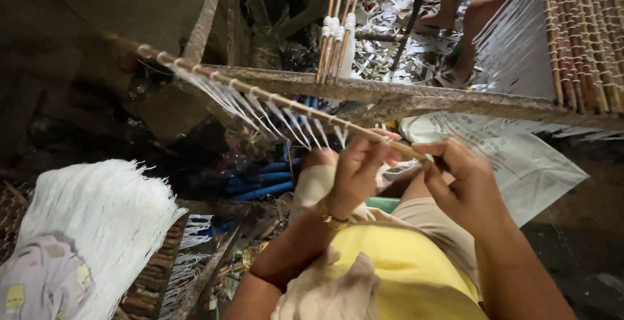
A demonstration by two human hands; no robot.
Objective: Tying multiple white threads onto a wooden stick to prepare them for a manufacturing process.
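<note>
Stick [273, 97] pinched between left hand [356, 172], right hand [460, 180].

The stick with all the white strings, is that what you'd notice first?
Yes: the long thin stick runs slantwise across the middle, with white threads knotted along it and hanging down. The left hand and right hand pinch its near end. At lower left a big fan of white fringe spreads out, and a reed mat shows at upper right.
</note>
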